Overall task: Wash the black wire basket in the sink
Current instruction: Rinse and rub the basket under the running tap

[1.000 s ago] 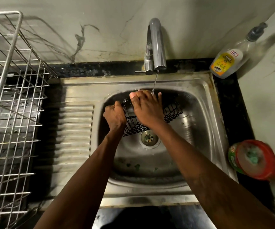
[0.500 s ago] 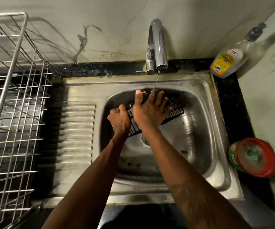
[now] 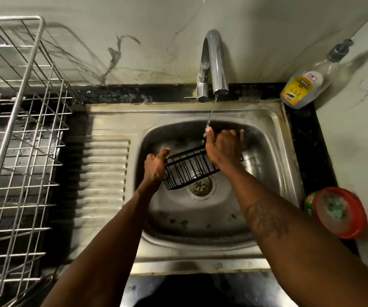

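Observation:
The black wire basket (image 3: 189,169) hangs tilted over the drain (image 3: 201,185) inside the steel sink (image 3: 273,138). My left hand (image 3: 155,167) grips its left end, thumb on top. My right hand (image 3: 224,147) lies over the basket's right part with fingers curled round its far rim, hiding that end. A thin stream of water falls from the chrome tap (image 3: 215,63) and lands by my right thumb.
A steel dish rack (image 3: 21,138) stands on the left counter beside the ribbed drainboard (image 3: 105,171). A dish gel bottle (image 3: 304,85) leans at the back right corner. A red tub with a green scrubber (image 3: 340,212) sits right of the sink.
My right hand slid rightward along the basket and its spread fingers curled over the far rim. The basket's left side now shows. My left hand kept its hold.

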`<state>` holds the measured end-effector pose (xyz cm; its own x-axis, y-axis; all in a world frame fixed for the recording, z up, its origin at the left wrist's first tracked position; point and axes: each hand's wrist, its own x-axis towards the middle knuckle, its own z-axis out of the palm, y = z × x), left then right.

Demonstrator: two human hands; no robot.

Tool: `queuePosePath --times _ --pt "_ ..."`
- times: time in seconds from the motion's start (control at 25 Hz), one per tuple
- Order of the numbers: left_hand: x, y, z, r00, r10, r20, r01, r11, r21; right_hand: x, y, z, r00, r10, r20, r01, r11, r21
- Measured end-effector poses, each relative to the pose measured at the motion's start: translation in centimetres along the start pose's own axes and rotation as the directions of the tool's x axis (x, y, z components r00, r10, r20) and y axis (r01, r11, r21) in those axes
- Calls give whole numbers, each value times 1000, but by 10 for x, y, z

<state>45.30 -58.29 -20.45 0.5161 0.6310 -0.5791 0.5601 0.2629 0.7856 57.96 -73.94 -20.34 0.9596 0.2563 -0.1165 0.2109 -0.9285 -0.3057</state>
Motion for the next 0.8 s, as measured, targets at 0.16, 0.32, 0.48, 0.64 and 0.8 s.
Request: queuePosePath --times 0.16,0.32,0.48,0.64,0.8 --pt "17 -1 -10 980 89 179 -84 996 -33 7 -18 -14 992 -120 46 127 978 -168" --pt "18 33 -3 907 277 318 -411 744 526 8 -33 -20 979 -166 116 192 942 -275" --pt "-2 47 30 928 357 105 -308 581 753 5 -39 -32 973 -184 141 214 945 -247" --pt "5 40 31 973 183 -144 -108 902 418 -3 -59 -75 860 -498 108 499 780 -378" --pt "20 26 27 990 11 -138 4 995 104 0 -63 -97 889 -453 63 449 837 -314"
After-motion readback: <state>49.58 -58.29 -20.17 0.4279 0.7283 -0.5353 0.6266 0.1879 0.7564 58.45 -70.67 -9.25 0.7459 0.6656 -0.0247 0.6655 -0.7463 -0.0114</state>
